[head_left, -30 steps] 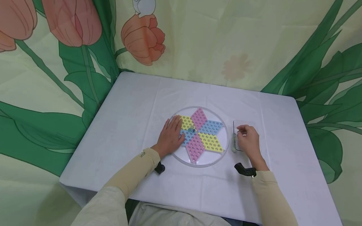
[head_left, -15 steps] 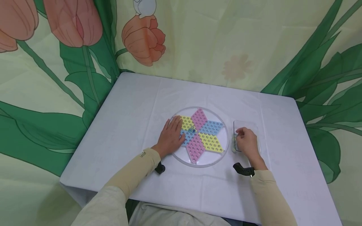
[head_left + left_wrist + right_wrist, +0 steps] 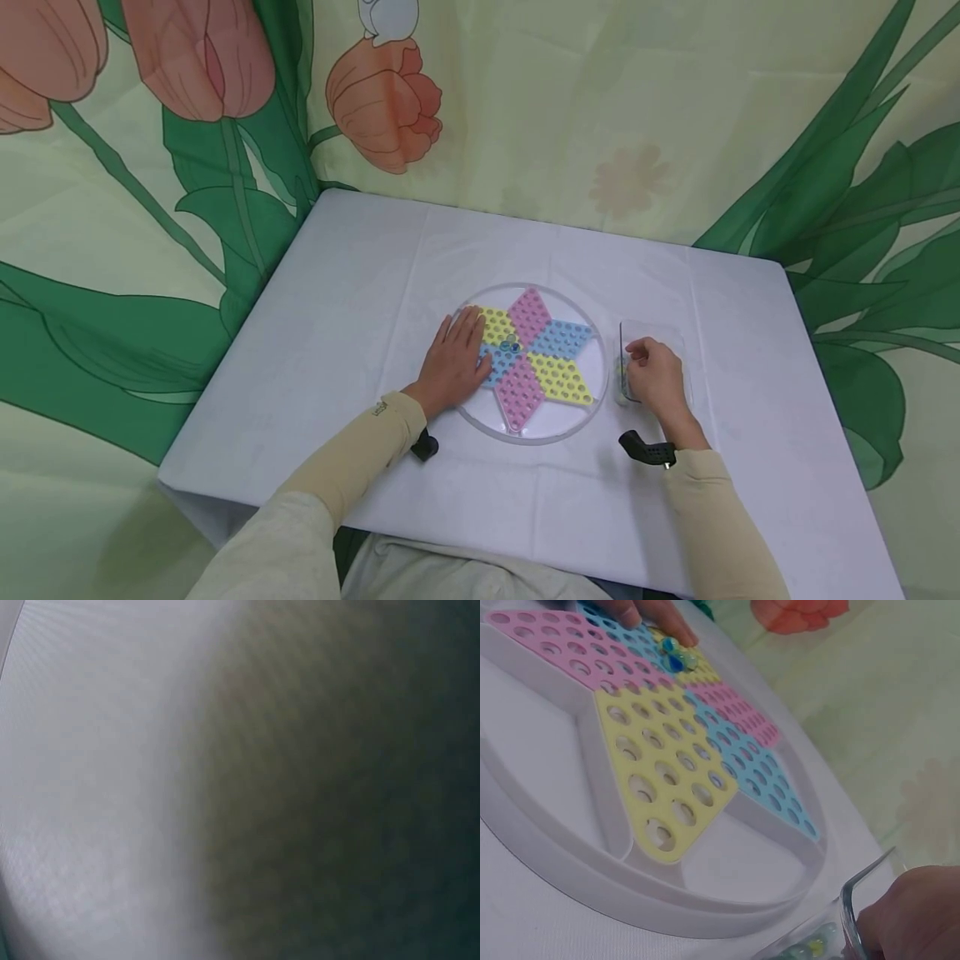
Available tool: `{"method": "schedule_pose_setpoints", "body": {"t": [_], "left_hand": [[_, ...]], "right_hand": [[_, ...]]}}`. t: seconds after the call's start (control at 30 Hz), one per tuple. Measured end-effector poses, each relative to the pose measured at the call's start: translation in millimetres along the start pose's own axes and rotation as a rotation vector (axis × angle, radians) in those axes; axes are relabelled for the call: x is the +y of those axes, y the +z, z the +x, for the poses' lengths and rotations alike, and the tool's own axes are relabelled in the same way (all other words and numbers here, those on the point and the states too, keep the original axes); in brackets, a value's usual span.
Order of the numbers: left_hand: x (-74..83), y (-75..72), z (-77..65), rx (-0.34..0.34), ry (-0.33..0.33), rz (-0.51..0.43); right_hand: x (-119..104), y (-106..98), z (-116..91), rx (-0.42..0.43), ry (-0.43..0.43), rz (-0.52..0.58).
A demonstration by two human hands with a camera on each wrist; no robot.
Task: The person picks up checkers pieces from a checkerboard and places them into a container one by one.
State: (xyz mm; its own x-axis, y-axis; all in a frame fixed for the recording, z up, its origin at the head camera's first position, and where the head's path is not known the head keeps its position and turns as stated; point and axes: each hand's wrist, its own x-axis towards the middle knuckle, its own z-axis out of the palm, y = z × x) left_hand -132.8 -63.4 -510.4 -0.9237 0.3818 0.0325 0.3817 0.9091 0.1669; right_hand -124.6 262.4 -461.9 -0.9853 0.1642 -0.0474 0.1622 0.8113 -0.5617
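Note:
A round Chinese checkers board (image 3: 483,428) with a pink, yellow and blue star of holes lies on the table. Several glass marbles (image 3: 676,658) sit close together near its centre. My left hand (image 3: 452,364) rests flat on the board's left side, fingers straight, thumb over the blue part. To the right of the board stands a clear plastic box (image 3: 622,327) with marbles (image 3: 804,949) at its bottom. My right hand (image 3: 657,379) is at the box's opening, fingers bent. Its fingertips are hidden in the right wrist view, so I cannot tell whether a marble is between them.
A white cloth covers the table (image 3: 360,275). A curtain (image 3: 525,108) printed with tulips hangs behind it. Black wrist cameras, such as the right one (image 3: 643,450), stick out near both wrists. The left wrist view is mostly blurred cloth and sleeve.
My right hand has shifted slightly left and lower at the box since a second ago, then stays nearly still. The left hand and the marbles on the board have not moved.

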Motion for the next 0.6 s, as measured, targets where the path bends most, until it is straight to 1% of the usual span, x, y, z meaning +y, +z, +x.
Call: {"method": "schedule_pose_setpoints", "body": {"t": [0.17,0.37,0.47,0.6], "left_hand": [[-0.3,0.1,-0.3,0.008,0.006,0.001],[0.0,-0.6,0.1,0.0,0.002,-0.002],[0.4,-1.3,0.6,-0.013,-0.002,0.001],[1.1,-2.4,0.9,-0.025,-0.006,0.002]], "right_hand": [[-3.3,-4.3,-0.9,0.026,-0.01,0.018],[-8.1,-9.1,-0.9,0.093,-0.026,0.053],[-10.0,-10.2,0.4,0.132,-0.055,0.066],[-13.5,-10.2,1.9,0.168,-0.126,0.091]]}}
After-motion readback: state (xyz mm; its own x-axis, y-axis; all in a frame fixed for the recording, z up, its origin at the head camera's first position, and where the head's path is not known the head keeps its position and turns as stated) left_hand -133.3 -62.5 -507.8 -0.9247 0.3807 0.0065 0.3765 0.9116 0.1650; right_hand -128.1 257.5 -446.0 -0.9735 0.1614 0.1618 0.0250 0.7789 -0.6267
